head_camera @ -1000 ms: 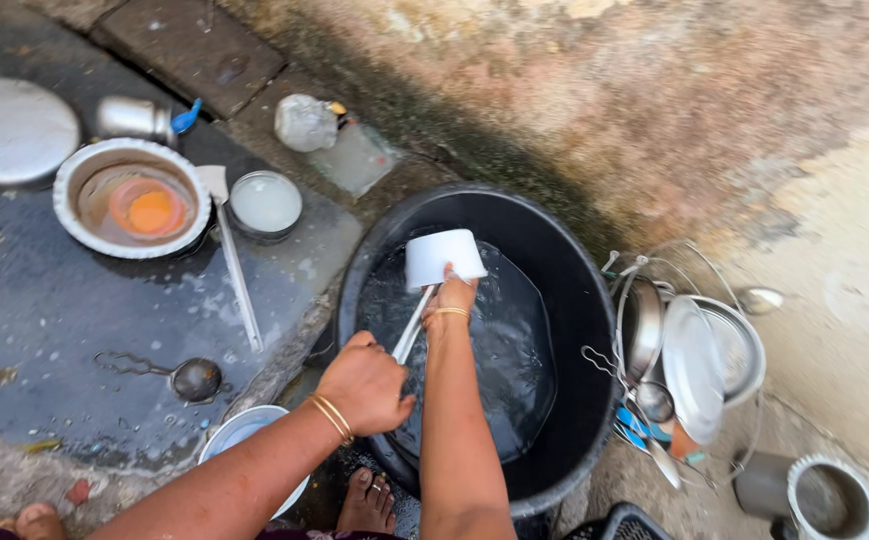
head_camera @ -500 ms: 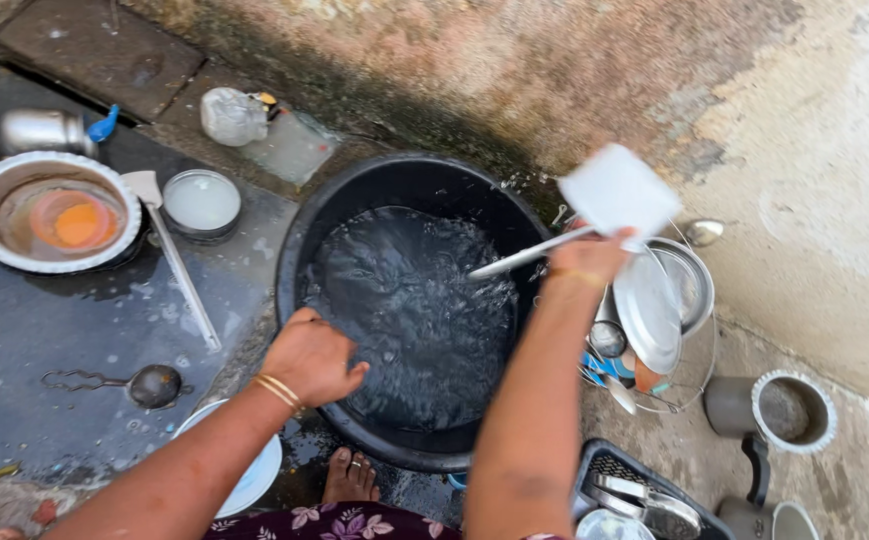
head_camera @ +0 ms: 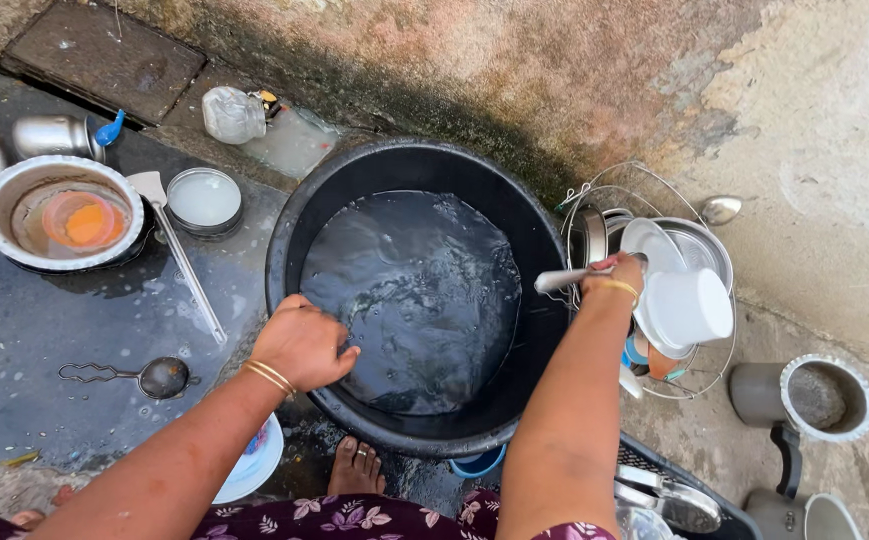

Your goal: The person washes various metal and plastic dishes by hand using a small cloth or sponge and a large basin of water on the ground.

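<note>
Now the right hand (head_camera: 622, 275), arm outstretched, grips a white ladle (head_camera: 689, 305), which has moved down over the wire basket (head_camera: 594, 195). The left hand (head_camera: 301, 343) still curls on the black tub (head_camera: 414, 160) rim

one black tub (head_camera: 544, 330), two ladles (head_camera: 164, 377)
</note>
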